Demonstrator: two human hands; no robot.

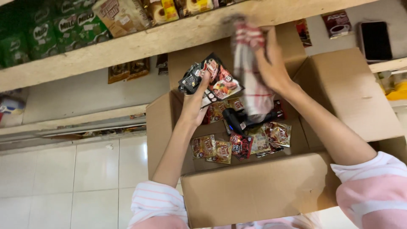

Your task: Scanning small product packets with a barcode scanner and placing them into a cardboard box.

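A strip of dark sachets (210, 79), black with red and white printing and a picture of food on the front, is held up above the far left part of the open cardboard box (254, 191), tilted and fanned so its faces turn toward the camera; it is pinched from below at its near edge; to its right a red-and-white strip of sachets (253, 72) hangs roughly upright, blurred, its top by the far shelf edge and its lower end down inside the box; it is grasped near the top from the right side; the two strips are just beside each other, whether touching cannot be told.
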